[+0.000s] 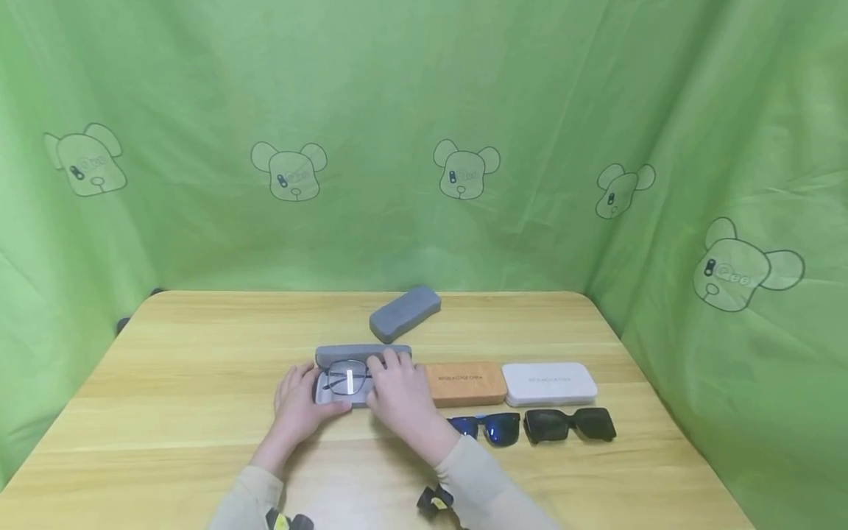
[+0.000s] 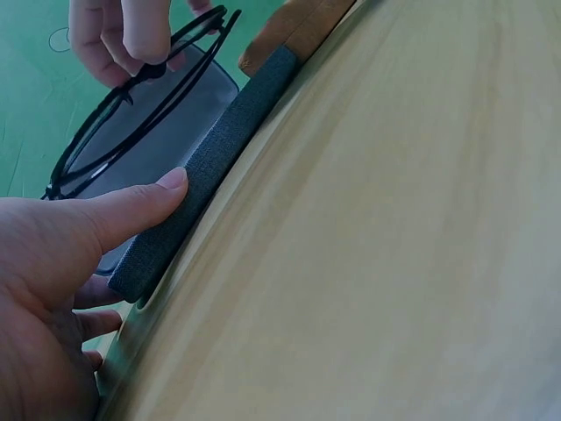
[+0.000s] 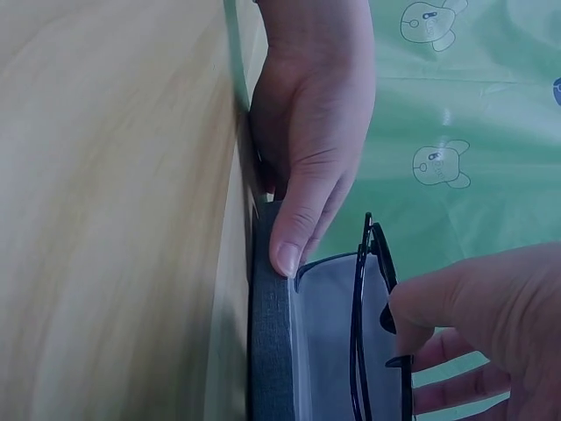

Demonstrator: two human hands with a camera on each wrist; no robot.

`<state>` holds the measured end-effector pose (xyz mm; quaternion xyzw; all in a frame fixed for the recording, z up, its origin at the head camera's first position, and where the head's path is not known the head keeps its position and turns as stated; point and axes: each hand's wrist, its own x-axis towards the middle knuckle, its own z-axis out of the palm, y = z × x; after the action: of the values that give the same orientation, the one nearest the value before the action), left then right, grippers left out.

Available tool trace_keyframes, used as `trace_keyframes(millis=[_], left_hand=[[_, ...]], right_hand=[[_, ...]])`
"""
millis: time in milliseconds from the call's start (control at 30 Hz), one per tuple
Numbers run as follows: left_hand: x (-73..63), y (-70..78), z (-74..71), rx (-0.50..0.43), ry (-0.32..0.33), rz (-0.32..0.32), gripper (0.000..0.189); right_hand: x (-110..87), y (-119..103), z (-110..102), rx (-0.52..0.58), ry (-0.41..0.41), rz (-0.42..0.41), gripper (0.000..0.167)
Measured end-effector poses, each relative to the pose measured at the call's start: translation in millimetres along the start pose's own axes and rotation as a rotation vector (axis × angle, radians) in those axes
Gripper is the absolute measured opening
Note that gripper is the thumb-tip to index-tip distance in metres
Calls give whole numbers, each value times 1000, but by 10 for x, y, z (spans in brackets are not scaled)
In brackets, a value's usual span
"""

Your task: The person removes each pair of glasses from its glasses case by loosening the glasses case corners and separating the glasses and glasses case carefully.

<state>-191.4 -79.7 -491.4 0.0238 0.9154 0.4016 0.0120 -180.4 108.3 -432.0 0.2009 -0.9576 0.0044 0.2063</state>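
Beneath the left hand (image 1: 299, 405), wood-grain table (image 1: 165, 412); that hand's gripping the open grey case (image 2: 219, 149). Just right, glasses (image 1: 347, 377) over the case, pinched by the right hand (image 1: 405, 394); further right, an orange case (image 1: 467, 384), a white case (image 1: 550, 383); beyond both hands, green bear-print curtain (image 1: 377, 96).

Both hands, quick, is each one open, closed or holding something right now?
Left hand: closed, holding one end of the open gray case.
Right hand: closed, fingers pinching the clear-lensed glasses.
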Motion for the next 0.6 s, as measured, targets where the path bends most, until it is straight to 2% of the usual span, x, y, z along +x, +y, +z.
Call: trace_keyframes(millis=[367, 600], left_hand=[[6, 2, -3, 1, 7, 5, 94], [14, -5, 5, 4, 15, 14, 90]], right_hand=[[-110, 42, -70, 37, 63, -31, 30], [-186, 50, -119, 45, 68, -45, 34]])
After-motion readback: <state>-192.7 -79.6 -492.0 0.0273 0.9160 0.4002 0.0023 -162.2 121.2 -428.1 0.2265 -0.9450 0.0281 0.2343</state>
